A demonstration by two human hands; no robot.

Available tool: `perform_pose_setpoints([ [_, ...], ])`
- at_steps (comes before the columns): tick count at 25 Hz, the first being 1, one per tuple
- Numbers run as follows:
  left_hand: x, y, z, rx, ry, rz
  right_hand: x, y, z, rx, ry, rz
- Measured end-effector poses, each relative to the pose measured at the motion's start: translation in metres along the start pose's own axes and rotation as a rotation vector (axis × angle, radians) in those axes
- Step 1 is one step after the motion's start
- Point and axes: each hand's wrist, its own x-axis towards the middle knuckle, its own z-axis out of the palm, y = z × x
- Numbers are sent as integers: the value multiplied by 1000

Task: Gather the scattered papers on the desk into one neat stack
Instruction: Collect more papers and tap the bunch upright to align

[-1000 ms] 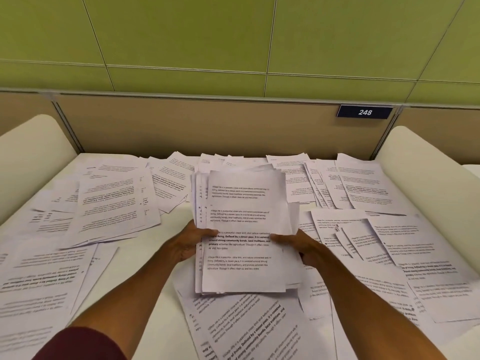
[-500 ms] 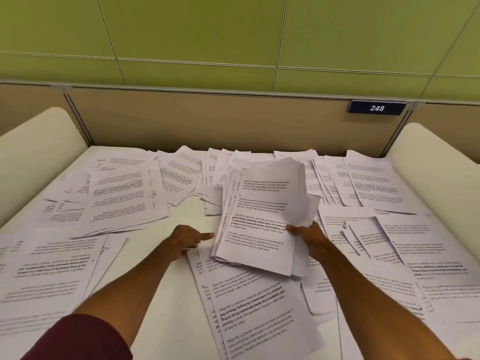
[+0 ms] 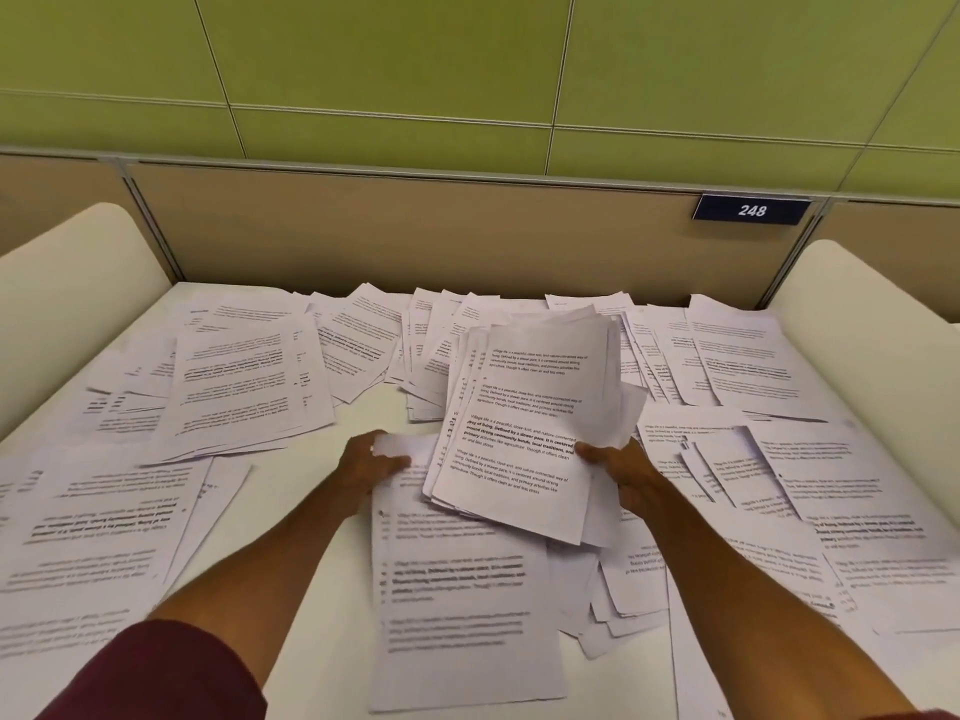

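Early stage. Right hand (image 3: 618, 470) pinches uneven bundle (image 3: 530, 423) at centre frame. Left hand (image 3: 371, 462), fingers curled, grips next sheet (image 3: 457, 589). Most papers (image 3: 249, 387) lie scattered across counter (image 3: 296, 480).

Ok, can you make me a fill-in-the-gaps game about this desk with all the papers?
The blue sign shows the number ____.
The wall above the brown partition is coloured ____.
The right hand holds the bundle of papers; the single sheet nearest the person is gripped by the ____ hand.
Missing words: 248; green; left.
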Motion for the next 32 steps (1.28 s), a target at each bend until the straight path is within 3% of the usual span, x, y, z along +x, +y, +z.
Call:
perform_pose_setpoints([
  [3, 7, 7, -20, -61, 147, 145, 0, 1, -4, -47, -8, 10],
  [6, 13, 32, -46, -55, 99, 287, 0, 5, -6, -108, 15, 18],
  [9, 19, 64, -74, 5, 34, 322, 2, 8, -6, -152, 32, 9],
  [12, 19, 94, -89, 22, -47, 263, 3, 10, -5, -176, 35, 6],
  [15, 15, 110, -78, -125, -140, 179, 2, 11, -1, -188, 6, 7],
  [18, 18, 114, -49, -146, -131, 94, -1, 11, 3, -202, -44, 31],
  [20, 19, 110, -27, 55, -51, 113, -4, 11, 5, -214, -81, 83],
  [22, 14, 93, -9, 441, -21, 96, -7, 12, 6, -232, -98, 139],
  [25, -9, 65, 10, 790, -71, -159, -11, 13, 6, -222, -120, 195],
  [27, -19, 61, 11, 722, -130, -229, -10, 14, 5, -192, -146, 217],
  [29, -24, 67, 1, 508, -180, -257, -10, 14, 3, -156, -161, 226],
  [32, -20, 68, -26, 358, -149, -280, -10, 15, 3, -133, -144, 239],
])
